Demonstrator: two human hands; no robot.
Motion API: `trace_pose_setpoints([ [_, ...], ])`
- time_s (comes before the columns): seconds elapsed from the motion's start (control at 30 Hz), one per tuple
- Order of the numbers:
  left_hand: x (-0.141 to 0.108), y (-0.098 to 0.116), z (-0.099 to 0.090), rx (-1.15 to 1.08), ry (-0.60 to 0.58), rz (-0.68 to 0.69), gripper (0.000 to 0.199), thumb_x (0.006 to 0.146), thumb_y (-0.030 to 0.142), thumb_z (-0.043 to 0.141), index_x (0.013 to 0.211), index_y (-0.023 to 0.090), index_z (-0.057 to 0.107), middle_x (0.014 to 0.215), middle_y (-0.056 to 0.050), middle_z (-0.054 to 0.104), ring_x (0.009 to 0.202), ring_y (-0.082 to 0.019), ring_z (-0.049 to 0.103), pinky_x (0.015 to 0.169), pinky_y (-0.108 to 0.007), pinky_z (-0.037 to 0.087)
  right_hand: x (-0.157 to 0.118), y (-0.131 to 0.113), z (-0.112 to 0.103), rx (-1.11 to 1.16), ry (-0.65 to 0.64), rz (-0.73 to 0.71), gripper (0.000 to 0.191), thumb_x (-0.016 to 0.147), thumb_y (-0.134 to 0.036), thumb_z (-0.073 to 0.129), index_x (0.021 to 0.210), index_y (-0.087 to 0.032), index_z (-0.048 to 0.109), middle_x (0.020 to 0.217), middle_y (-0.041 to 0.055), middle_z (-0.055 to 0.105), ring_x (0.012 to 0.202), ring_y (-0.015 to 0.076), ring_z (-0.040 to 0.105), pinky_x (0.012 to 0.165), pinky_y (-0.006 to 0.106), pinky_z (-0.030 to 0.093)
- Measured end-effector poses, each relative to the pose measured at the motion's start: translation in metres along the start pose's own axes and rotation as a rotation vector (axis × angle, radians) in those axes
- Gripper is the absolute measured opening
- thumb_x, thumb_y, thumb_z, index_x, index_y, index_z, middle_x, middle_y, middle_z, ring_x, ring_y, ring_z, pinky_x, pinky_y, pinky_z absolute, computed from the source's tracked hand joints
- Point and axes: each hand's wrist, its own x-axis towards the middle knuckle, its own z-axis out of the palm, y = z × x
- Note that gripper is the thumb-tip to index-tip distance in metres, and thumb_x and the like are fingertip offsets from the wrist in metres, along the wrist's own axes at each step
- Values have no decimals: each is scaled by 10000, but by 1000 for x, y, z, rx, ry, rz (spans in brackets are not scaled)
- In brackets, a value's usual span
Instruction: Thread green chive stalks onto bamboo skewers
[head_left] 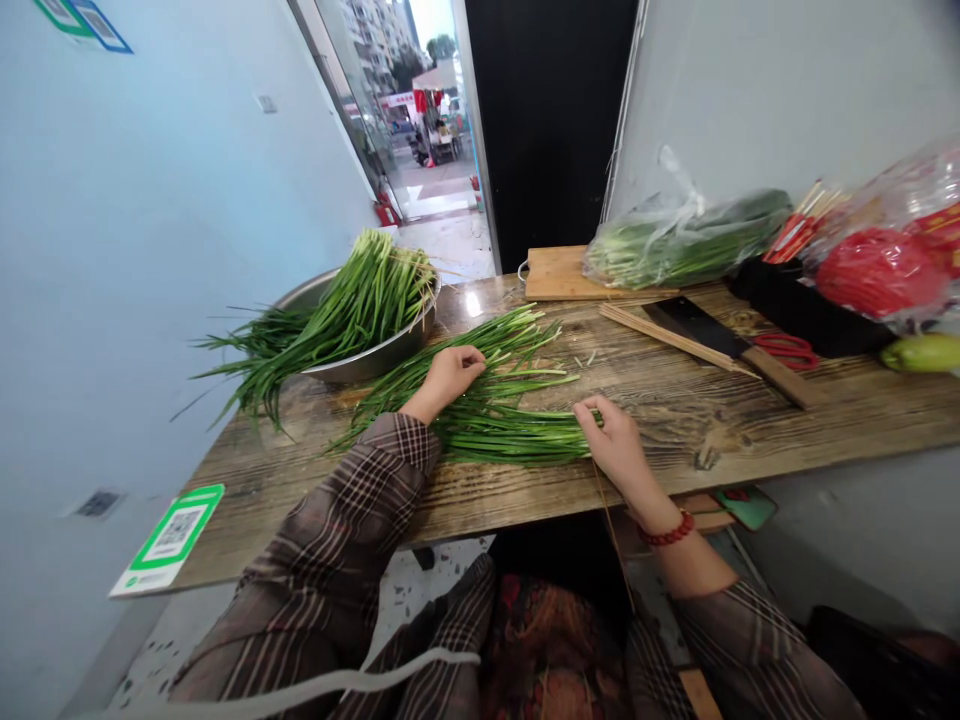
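"Where do the green stalks lie?"

"Taking their middle as the clock's centre, the loose green stalks (517, 437) lie flat on the wooden table (750, 420), pale ends mostly toward three. More sit in the metal basin (394, 352) at ten, leaves hanging over its rim."

"State of the fingers?"

"Left hand (452, 378), toward eleven: fingers curled, thumb and forefinger nearly meeting above the stalks. Whether anything is pinched, I cannot tell. Right hand (613, 440), at three: thumb and forefinger drawn close at the stalk ends, a thin tan strand (611, 520) hanging below. Whether it grips the strand, the stalks or both, I cannot tell."

"Step in hand?"

"In my judgement, arranging stalks on the table, right hand working at their ends. A next move calls for a light pinch and the ends kept level, without bruising the leaves."

"Counts?"

"Two hands; one basin; one cutting board (555, 273) at one; one bagged bundle of greens (675, 245) at two; one cleaver (694, 325) and one pair of red-handled scissors (787, 350) between two and three; one green-bordered card (172, 535) at eight. Individual stalks overlap too much to count."
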Motion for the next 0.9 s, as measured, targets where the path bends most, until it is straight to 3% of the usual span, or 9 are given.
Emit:
trace_pose_setpoints([
  [0.13, 4, 0, -15, -180, 75, -33, 188, 719, 298, 590, 726, 120, 653, 682, -36, 666, 632, -132, 568, 642, -247, 440, 0, -2, 0, 9, 12, -19, 331, 903, -439, 444, 770, -192, 620, 659, 11, 616, 607, 154, 523, 596, 257, 364],
  [0.27, 13, 18, -40, -314, 268, 37, 137, 791, 259, 532, 796, 138, 597, 666, -15, 636, 616, -115, 579, 656, -241, 473, 1, -2, 0, 4, 19, -28, 328, 902, -440, 446, 772, -196, 624, 641, 1, 612, 561, 144, 502, 583, 256, 359],
  [0.4, 18, 63, -68, -81, 467, 233, 138, 852, 203, 490, 892, 150, 610, 733, -7, 607, 714, -118, 577, 730, -244, 474, 0, -1, 0, -4, 15, -18, 330, 905, -443, 447, 777, -196, 624, 599, -13, 578, 526, 136, 478, 561, 253, 345],
  [0.47, 13, 87, -69, 93, 475, 343, 155, 868, 197, 492, 926, 157, 629, 864, -29, 624, 863, -145, 582, 828, -280, 461, 0, -1, 1, -2, 17, -11, 328, 901, -444, 451, 775, -195, 625, 601, -12, 579, 525, 136, 479, 564, 254, 350],
  [0.57, 0, 106, -44, 207, 287, 436, 188, 879, 205, 487, 932, 157, 661, 920, -56, 633, 891, -174, 583, 842, -312, 458, 0, -4, 0, 6, 30, 12, 309, 879, -453, 484, 802, -196, 638, 647, 3, 622, 550, 143, 508, 581, 255, 382],
  [0.67, -9, 102, 2, 103, 25, 413, 195, 853, 166, 500, 913, 152, 685, 899, -64, 662, 851, -171, 602, 806, -294, 474, -1, -9, -2, 60, 45, 3, 266, 860, -420, 507, 872, -197, 652, 799, 39, 699, 689, 171, 606, 669, 270, 444],
  [0.77, -12, 89, 40, -108, -38, 280, 185, 818, 160, 539, 922, 149, 692, 885, -58, 694, 827, -166, 621, 794, -286, 488, -1, -12, -3, 117, 51, -29, 223, 859, -359, 500, 910, -203, 652, 912, 55, 725, 830, 191, 657, 773, 296, 473],
  [0.9, -13, 82, 58, -322, -119, 205, 166, 807, 187, 555, 878, 139, 697, 881, -48, 713, 811, -159, 636, 776, -273, 494, 0, -14, -4, 140, 64, -31, 211, 868, -344, 502, 921, -211, 656, 942, 53, 733, 888, 192, 672, 807, 295, 484],
])
